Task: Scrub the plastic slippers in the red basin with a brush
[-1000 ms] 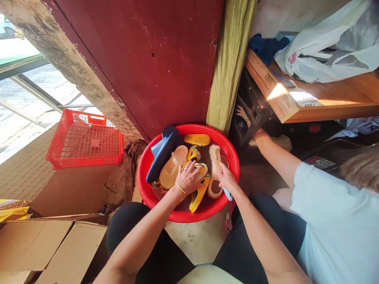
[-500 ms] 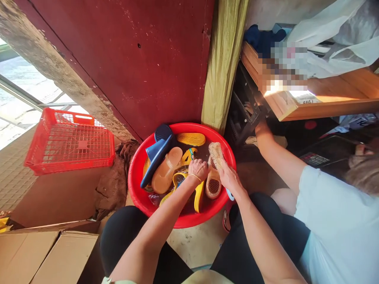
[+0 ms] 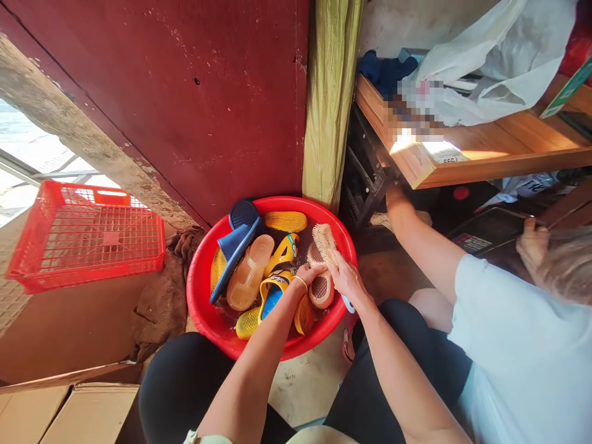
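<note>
A red basin (image 3: 198, 308) holds water and several slippers. My right hand (image 3: 346, 277) is closed around a bristle brush (image 3: 324, 240), its bristles facing up and left. My left hand (image 3: 309, 274) grips the middle of a pinkish-beige shoe (image 3: 320, 291), whose patterned sole faces up beside the brush. Left of my hands are a tan slipper (image 3: 250, 274), a blue slipper (image 3: 235, 256) leaning at the basin's side, and a yellow slipper with a blue insole (image 3: 272, 293). Another yellow sole (image 3: 285, 221) lies at the back.
A red plastic crate (image 3: 92, 240) stands on cardboard at left, beside a brown cloth (image 3: 160, 308). At right, a person in a white shirt (image 3: 527, 339) reaches under a wooden shelf (image 3: 499, 166). A red door (image 3: 231, 111) rises behind the basin.
My left hand has moved from over the yellow slippers onto the pinkish-beige shoe. A yellow slipper near it has shifted. The view has turned slightly right, and the other person's second hand now shows.
</note>
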The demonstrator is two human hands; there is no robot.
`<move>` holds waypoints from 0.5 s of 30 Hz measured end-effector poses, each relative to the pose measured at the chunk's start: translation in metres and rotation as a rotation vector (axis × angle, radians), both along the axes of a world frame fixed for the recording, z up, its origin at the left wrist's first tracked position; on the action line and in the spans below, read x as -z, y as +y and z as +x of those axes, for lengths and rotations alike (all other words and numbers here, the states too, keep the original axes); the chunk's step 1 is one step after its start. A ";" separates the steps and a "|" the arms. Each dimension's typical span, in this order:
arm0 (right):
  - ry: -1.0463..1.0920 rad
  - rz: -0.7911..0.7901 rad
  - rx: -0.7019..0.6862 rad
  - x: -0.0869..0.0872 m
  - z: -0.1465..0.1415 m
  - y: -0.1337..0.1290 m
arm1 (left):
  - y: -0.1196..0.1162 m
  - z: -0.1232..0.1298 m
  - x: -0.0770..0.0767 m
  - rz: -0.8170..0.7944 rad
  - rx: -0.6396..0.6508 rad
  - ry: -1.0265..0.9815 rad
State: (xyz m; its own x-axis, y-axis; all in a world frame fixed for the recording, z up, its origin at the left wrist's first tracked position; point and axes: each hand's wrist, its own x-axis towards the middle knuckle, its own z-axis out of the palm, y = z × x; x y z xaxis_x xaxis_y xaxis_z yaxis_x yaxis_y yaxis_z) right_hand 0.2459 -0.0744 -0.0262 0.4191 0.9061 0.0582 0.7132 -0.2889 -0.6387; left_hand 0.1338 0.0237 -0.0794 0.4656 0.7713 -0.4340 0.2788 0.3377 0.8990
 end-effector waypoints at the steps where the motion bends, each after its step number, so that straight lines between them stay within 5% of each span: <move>1: 0.005 0.015 0.000 -0.001 0.000 0.000 | -0.003 -0.001 -0.001 -0.024 -0.046 -0.060; 6: 0.061 0.066 0.049 -0.009 0.003 0.000 | 0.000 -0.007 -0.018 -0.123 -0.267 -0.447; 15: 0.160 -0.059 0.079 -0.015 0.002 0.000 | 0.015 -0.052 -0.072 0.184 -0.214 -0.382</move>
State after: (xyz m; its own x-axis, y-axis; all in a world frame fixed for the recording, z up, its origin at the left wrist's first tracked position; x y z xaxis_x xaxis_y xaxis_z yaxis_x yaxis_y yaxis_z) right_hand 0.2478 -0.0742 -0.0109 0.4890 0.8697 -0.0668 0.5777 -0.3803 -0.7222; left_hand 0.0815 0.0386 -0.0073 0.3876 0.9152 -0.1101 -0.1418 0.1772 0.9739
